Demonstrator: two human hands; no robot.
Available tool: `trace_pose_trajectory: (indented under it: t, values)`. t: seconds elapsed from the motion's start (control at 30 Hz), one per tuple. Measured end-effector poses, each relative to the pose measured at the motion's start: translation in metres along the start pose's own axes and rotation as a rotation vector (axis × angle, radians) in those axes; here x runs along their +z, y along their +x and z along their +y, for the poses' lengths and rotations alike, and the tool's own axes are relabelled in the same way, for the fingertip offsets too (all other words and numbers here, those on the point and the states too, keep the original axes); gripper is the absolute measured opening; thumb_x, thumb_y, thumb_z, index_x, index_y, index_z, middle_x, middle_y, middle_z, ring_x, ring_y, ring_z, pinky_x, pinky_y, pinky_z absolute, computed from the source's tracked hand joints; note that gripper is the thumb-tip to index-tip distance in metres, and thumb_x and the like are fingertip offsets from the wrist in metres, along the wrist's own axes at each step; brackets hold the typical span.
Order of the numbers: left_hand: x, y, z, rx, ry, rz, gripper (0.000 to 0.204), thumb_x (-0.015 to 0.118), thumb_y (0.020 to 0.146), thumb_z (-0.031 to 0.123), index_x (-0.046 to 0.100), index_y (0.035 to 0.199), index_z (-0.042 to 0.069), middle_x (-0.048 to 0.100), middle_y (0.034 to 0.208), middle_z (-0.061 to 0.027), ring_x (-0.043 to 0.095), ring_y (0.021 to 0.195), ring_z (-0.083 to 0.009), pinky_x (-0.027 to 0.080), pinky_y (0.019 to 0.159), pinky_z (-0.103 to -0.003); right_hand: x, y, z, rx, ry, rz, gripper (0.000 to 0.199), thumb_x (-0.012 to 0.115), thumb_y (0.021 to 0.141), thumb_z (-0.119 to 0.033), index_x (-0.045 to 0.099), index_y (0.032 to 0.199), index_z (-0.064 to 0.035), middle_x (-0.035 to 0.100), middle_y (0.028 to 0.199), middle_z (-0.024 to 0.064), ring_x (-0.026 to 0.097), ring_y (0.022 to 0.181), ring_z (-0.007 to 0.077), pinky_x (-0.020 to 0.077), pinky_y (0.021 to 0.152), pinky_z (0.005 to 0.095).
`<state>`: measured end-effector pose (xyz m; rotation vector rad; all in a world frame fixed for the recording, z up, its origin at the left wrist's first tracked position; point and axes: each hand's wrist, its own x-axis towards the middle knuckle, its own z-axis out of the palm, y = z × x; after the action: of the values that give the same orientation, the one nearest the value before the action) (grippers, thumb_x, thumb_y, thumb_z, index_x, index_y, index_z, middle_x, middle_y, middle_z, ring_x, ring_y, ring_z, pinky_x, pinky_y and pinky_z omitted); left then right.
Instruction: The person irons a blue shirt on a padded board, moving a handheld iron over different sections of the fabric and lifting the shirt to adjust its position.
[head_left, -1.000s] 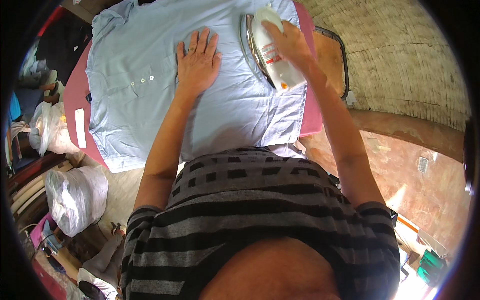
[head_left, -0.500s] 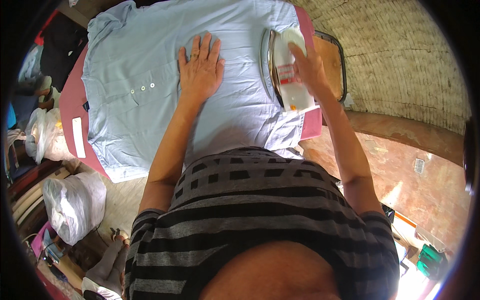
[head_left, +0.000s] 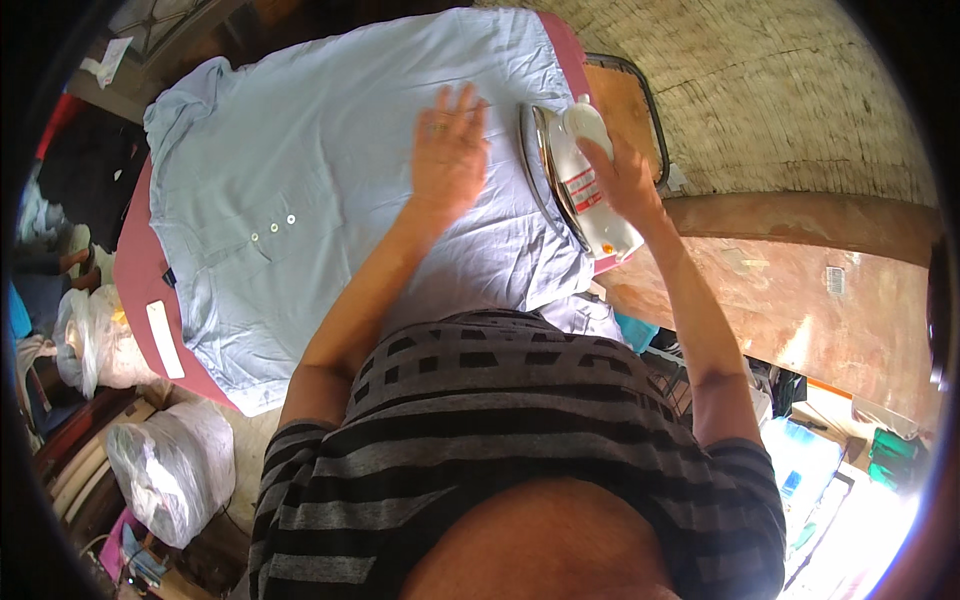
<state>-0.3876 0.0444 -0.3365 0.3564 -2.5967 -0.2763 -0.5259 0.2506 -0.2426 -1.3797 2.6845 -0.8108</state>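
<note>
A light blue shirt [head_left: 300, 150] with several white buttons lies spread over a maroon padded ironing surface [head_left: 132, 265]. At the shirt's right edge stands a white iron [head_left: 583, 190] with a shiny metal rim and a red-and-white label. My right hand [head_left: 625, 182] is wrapped round its handle; the fingertips are partly hidden. To the left of the iron, my left hand [head_left: 450, 165] is palm down at the shirt with its fingers extended, slightly blurred. Whether that palm presses on the cloth or hovers just over it is unclear. Wrinkles show in the cloth near my body.
Beyond the right edge is a chair [head_left: 625, 110] with a dark metal frame. A woven mat wall [head_left: 770, 90] and a brown wooden panel [head_left: 740, 285] stand on the right. Clear plastic bundles [head_left: 170, 470] sit at lower left, and dark clothes [head_left: 85, 165] hang at far left.
My left hand has shifted right across the shirt, closer to the iron. My right hand keeps hold of the iron at the right edge. The whole view has tilted slightly.
</note>
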Motion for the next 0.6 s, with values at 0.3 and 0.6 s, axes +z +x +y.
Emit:
trace_pose_trajectory:
  t: [0.3,0.6]
  values:
    - [0.021,-0.008,0.012,0.058,-0.118,-0.088,0.063,0.056,0.093,0.039,0.042,0.144,0.006,0.028,0.158,-0.01,0.023,0.146,-0.0313,0.02,0.117,-0.053,-0.004,-0.006,0.001,0.324,0.009,0.062,0.037,0.058,0.098,-0.031,0.058,0.117,0.0004,0.064,0.083,0.0228,0.061,0.069,0.0385,0.0497,0.067,0.0439]
    - [0.022,-0.007,0.015,0.039,-0.112,-0.106,0.067,0.053,0.094,0.044,0.04,0.147,0.006,0.025,0.159,-0.0083,0.02,0.148,-0.0284,0.014,0.119,-0.05,-0.008,0.068,0.019,0.454,0.153,-0.014,0.036,0.056,0.099,-0.039,0.057,0.106,-0.003,0.049,0.053,0.0012,0.042,0.04,0.0079,0.0349,0.038,0.0279]
